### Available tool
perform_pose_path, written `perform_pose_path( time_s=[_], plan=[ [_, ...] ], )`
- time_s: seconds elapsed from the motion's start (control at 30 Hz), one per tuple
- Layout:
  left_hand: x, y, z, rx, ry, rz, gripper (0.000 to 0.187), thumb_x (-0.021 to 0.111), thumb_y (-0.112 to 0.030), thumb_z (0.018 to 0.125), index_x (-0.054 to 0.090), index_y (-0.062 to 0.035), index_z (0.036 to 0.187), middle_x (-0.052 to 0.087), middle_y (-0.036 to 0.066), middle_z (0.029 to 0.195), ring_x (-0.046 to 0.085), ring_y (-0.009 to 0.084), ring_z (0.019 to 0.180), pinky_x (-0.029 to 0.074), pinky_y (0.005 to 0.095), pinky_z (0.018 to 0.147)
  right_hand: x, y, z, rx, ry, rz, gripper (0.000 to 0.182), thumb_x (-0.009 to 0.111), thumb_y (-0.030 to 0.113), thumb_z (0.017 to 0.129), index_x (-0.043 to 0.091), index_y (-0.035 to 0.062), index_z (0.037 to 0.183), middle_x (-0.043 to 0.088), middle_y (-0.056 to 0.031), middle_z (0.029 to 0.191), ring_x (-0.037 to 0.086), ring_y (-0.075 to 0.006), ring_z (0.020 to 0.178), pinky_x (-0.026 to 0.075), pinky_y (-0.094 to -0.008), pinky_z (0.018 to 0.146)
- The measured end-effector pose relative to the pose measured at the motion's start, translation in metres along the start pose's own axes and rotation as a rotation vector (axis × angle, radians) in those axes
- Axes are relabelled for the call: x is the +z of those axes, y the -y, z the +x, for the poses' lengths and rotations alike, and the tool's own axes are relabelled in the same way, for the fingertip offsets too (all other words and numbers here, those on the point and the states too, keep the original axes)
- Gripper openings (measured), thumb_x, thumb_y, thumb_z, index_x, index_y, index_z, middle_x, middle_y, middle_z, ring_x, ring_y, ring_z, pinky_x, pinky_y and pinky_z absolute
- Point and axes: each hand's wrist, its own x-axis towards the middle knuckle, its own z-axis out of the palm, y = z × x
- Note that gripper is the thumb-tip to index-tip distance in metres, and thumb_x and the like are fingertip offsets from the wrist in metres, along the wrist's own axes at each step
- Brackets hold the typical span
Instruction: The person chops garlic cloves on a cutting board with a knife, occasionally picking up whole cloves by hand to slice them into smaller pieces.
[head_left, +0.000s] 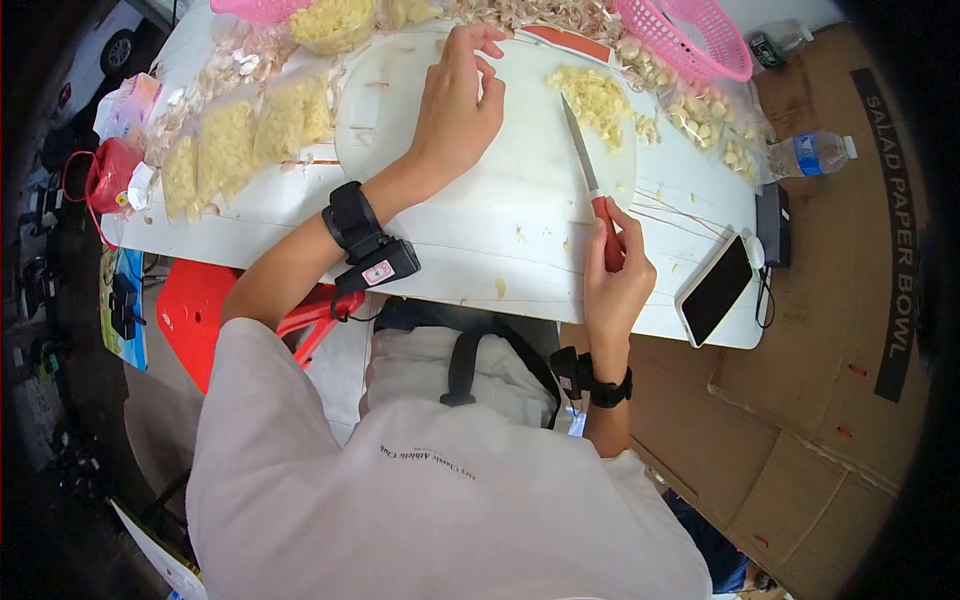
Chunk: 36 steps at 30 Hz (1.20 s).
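Observation:
My right hand point(615, 270) grips the red handle of a small knife point(580, 145), its blade pointing up and away over the white round cutting board point(390, 100). The blade's tip lies right by a heap of chopped garlic point(600, 105) on the board's right side. Over the upper middle of the board, my left hand point(462, 105) is raised with its fingers loosely bent and apart, and nothing shows in it. Black straps with small boxes sit on both wrists.
Bags of chopped garlic point(228, 145) lie on the left, near a red bag point(108, 178). Garlic peels point(540, 14), a pink basket point(690, 45) and bagged garlic cloves point(705, 120) line the back. A phone point(716, 290) and water bottle point(815, 154) are on the right, beside cardboard point(820, 300).

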Motion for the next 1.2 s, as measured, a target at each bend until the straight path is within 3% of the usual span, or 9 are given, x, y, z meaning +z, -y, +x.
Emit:
perform_pose_path(
  time_s=[0.17,0.3,0.37,0.57,0.8,0.9,0.97,1.07,1.2],
  plan=[
    [-0.006,-0.003,0.001,0.044,0.016,0.238,0.049,0.054,0.002,0.083,0.043,-0.0062,0.130,0.056,0.011,0.115,0.057,0.0256,0.101,0.038,0.0424,0.091,-0.009,0.007,-0.003,0.041,0.188,0.021,0.025,0.065,0.005,0.092,0.067,0.0035,0.116,0.074,-0.0178,0.097,0.075,-0.0206,0.080,0.055,-0.0285,0.069],
    [-0.016,0.004,0.001,0.097,0.055,0.624,0.045,0.055,-0.001,0.086,0.047,-0.0072,0.129,0.054,0.013,0.119,0.056,0.0296,0.106,0.038,0.0432,0.096,-0.008,0.014,0.003,0.110,0.165,-0.028,0.023,0.064,0.005,0.093,0.067,0.0025,0.115,0.074,-0.0178,0.098,0.074,-0.0195,0.081,0.055,-0.0280,0.069],
    [-0.022,0.016,0.001,0.071,0.094,0.788,0.041,0.058,-0.004,0.086,0.054,-0.0096,0.127,0.052,0.013,0.121,0.055,0.0314,0.109,0.040,0.0444,0.092,-0.004,0.007,0.005,0.159,-0.016,0.037,0.023,0.063,0.005,0.094,0.066,0.0021,0.116,0.074,-0.0171,0.098,0.074,-0.0192,0.080,0.054,-0.0276,0.069],
    [-0.037,0.027,0.015,-0.111,0.268,0.648,0.030,0.065,-0.010,0.086,0.062,-0.0118,0.115,0.059,0.008,0.106,0.060,0.0277,0.100,0.042,0.0454,0.087,-0.007,0.009,0.000,0.126,0.014,0.072,0.023,0.061,0.004,0.095,0.065,0.0004,0.118,0.075,-0.0168,0.101,0.074,-0.0183,0.084,0.055,-0.0280,0.072],
    [-0.035,0.023,0.017,-0.052,0.297,0.637,0.029,0.072,-0.012,0.082,0.064,-0.0091,0.109,0.063,0.007,0.094,0.063,0.0249,0.092,0.048,0.0399,0.080,-0.017,0.013,0.015,0.099,0.018,0.207,0.023,0.062,0.005,0.095,0.065,0.0020,0.117,0.073,-0.0180,0.089,0.070,-0.0157,0.071,0.052,-0.0270,0.065],
    [-0.030,0.022,0.019,0.019,0.273,0.383,0.027,0.075,-0.011,0.080,0.066,-0.0063,0.106,0.065,0.008,0.090,0.063,0.0214,0.085,0.049,0.0348,0.076,-0.034,0.025,0.046,0.001,0.203,0.132,0.023,0.064,0.010,0.093,0.066,0.0064,0.116,0.060,-0.0182,0.067,0.059,-0.0220,0.054,0.043,-0.0328,0.053],
    [-0.024,0.009,0.020,-0.128,0.438,0.108,0.029,0.077,-0.010,0.078,0.068,-0.0047,0.104,0.067,0.009,0.090,0.061,0.0185,0.078,0.049,0.0318,0.074,-0.039,0.035,0.071,-0.086,0.231,0.120,0.023,0.065,0.011,0.093,0.066,0.0064,0.116,0.060,-0.0178,0.067,0.058,-0.0246,0.055,0.044,-0.0331,0.053],
    [-0.018,0.006,0.014,-0.092,0.511,0.130,0.027,0.080,-0.015,0.076,0.068,-0.0058,0.098,0.067,0.008,0.086,0.065,0.0215,0.075,0.050,0.0325,0.066,-0.033,0.035,0.105,-0.169,0.313,0.118,0.025,0.065,0.012,0.093,0.065,0.0071,0.118,0.061,-0.0173,0.070,0.058,-0.0297,0.057,0.044,-0.0350,0.055],
    [-0.020,0.003,0.012,-0.145,0.501,0.178,0.027,0.080,-0.016,0.076,0.069,-0.0092,0.099,0.067,0.006,0.087,0.064,0.0210,0.080,0.047,0.0353,0.073,-0.004,0.010,0.120,-0.237,0.296,0.227,0.031,0.065,0.012,0.092,0.063,0.0102,0.124,0.065,-0.0154,0.074,0.062,-0.0275,0.061,0.048,-0.0345,0.059]
  ],
)
